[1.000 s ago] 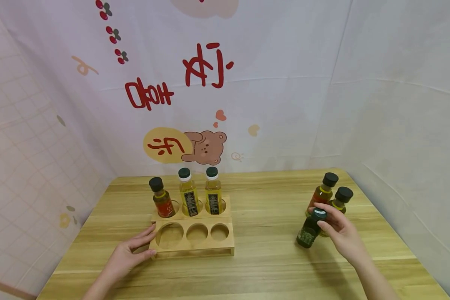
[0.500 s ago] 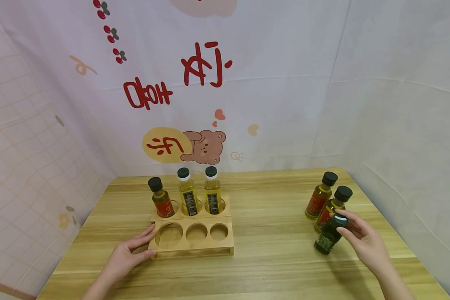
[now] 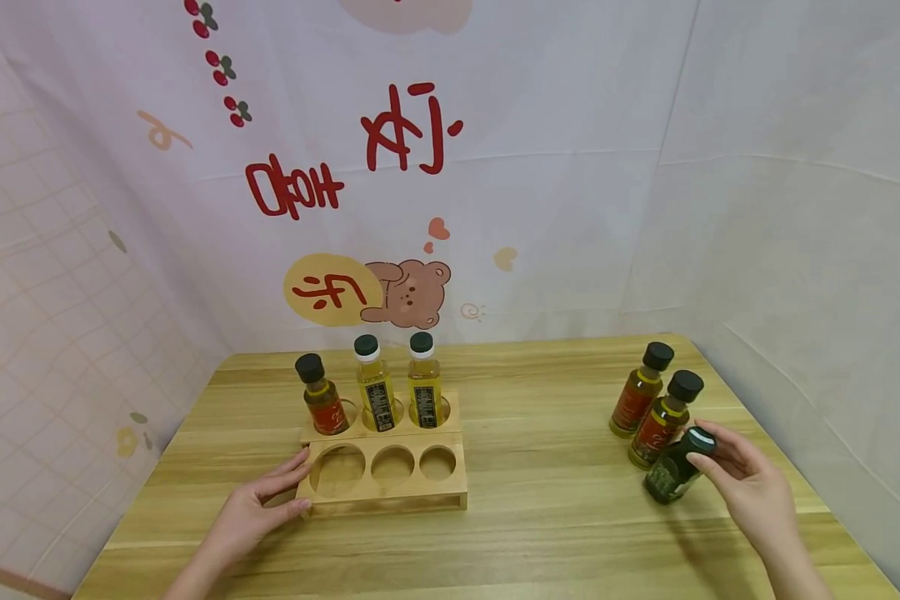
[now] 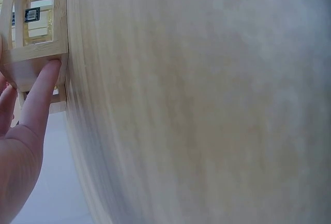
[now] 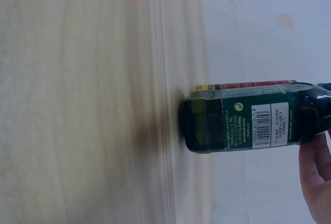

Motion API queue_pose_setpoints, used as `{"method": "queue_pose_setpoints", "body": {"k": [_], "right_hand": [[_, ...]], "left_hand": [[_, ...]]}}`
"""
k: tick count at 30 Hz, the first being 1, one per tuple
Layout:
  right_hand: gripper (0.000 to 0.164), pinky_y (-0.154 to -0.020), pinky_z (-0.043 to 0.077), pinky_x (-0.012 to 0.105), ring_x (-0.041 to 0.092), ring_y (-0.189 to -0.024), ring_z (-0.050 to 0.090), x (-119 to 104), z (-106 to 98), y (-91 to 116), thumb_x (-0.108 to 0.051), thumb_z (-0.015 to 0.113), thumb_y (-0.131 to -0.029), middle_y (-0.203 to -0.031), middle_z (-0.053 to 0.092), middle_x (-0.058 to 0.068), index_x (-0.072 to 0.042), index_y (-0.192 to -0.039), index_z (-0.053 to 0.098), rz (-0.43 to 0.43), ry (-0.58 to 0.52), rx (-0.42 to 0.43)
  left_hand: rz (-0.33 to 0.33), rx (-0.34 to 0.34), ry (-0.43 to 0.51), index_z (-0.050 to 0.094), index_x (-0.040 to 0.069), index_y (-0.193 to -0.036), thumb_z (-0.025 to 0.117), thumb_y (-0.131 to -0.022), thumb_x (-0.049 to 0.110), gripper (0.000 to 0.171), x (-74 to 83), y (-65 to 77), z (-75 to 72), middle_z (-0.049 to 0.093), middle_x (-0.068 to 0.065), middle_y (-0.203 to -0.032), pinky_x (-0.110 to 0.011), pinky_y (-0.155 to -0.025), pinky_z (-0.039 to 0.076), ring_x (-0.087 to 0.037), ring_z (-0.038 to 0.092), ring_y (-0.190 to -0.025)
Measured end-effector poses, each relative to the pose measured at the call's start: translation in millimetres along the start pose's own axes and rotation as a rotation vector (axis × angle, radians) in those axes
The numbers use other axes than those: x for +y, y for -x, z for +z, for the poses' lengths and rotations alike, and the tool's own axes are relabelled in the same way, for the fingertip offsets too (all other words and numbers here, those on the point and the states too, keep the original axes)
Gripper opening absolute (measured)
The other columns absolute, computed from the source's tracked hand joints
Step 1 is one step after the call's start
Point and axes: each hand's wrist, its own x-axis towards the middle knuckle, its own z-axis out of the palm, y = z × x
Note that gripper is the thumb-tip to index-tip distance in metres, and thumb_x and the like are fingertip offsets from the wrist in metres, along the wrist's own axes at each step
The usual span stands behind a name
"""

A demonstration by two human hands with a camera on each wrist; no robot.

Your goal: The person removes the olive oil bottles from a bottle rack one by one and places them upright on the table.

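Note:
At its neck and cap, my right hand (image 3: 753, 492) grips a dark green glass bottle (image 3: 671, 477), tilted with its base to the left. The right wrist view shows a barcode label on this bottle (image 5: 243, 123); whether its base touches the table I cannot tell. Right behind it stand two red-labelled oil bottles (image 3: 654, 432) with black caps. My left hand (image 3: 251, 512) rests against the left end of a two-tier wooden bottle rack (image 3: 412, 496). Up close, the left wrist view has one straight digit pressing the end panel of the rack (image 4: 39, 53).
The rack's rear tier holds one red-labelled bottle (image 3: 326, 412) and two yellow oil bottles (image 3: 378, 396) with green caps. Three round holes show in its front tier. Under everything is a wood-grain table (image 3: 540, 467), with a printed white curtain (image 3: 570, 183) behind.
My right hand has carried the dark green bottle rightward and slightly downward, to a spot in front of the two red-labelled bottles. The left hand has stayed at the rack.

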Motion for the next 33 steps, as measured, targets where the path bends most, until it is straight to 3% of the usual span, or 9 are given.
{"method": "queue_pose_setpoints", "body": {"k": [7, 17, 33], "right_hand": [[0.047, -0.076, 0.049, 0.009, -0.008, -0.092, 0.064, 2.5, -1.0, -0.3, 0.004, 0.073, -0.087, -0.108, 0.066, -0.027, 0.001, -0.132, 0.061, 0.050, -0.032, 0.019], [0.047, -0.075, 0.048, 0.008, -0.010, -0.089, 0.063, 4.3, -4.5, -3.1, -0.003, 0.075, -0.088, -0.104, 0.064, -0.030, -0.005, -0.133, 0.062, 0.094, 0.007, 0.037], [0.046, -0.074, 0.047, 0.007, -0.011, -0.086, 0.062, 2.5, -4.5, 0.0, -0.002, 0.076, -0.087, -0.102, 0.062, -0.030, -0.002, -0.131, 0.062, 0.087, 0.043, 0.070]], "left_hand": [[0.001, 0.001, 0.002, 0.065, 0.006, -0.132, 0.081, -0.083, 0.020, 0.053, 0.0, -0.1, -0.3, 0.049, -0.009, -0.147, -0.007, -0.092, 0.036, 0.005, 0.047, -0.120], [0.009, 0.003, 0.017, 0.065, 0.005, -0.132, 0.081, -0.083, 0.019, 0.053, 0.9, -0.8, 0.5, 0.049, -0.011, -0.146, -0.007, -0.091, 0.038, 0.005, 0.049, -0.120], [-0.002, -0.003, 0.008, 0.064, 0.005, -0.132, 0.081, -0.083, 0.021, 0.054, -0.2, 0.0, 0.5, 0.049, -0.009, -0.147, -0.008, -0.091, 0.038, 0.004, 0.049, -0.120]]}}
